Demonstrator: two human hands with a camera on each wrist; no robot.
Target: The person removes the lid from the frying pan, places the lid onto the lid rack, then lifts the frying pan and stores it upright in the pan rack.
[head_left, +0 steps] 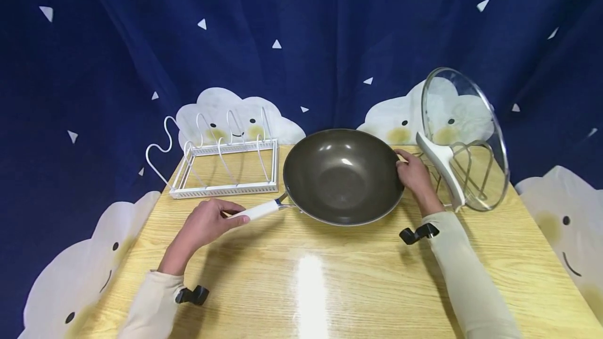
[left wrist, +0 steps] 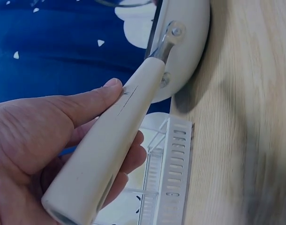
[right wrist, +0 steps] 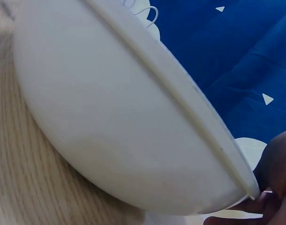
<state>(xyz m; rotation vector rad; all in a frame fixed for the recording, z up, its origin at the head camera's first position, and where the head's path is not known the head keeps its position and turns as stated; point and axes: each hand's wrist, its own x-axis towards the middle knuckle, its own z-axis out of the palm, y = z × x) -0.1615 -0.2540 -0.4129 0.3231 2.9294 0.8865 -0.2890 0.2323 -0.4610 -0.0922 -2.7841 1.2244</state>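
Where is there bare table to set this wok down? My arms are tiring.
Free: the front of the table, between both sleeves. Crowded: behind, with the white rack back left, the wok in the middle, and the glass lid on its stand back right.

Both arms reach forward in pale long sleeves, each with a small black clip at the wrist. The left hand [head_left: 203, 225] lies low at about eight o'clock, palm turned inward, thumb stretched along the top of what it grips and the fingers [left wrist: 133, 157] curled beneath. The right hand [head_left: 413, 172] sits further out at about two o'clock, wrist bent, fingers hooked over an edge, forearm angling back toward five o'clock.
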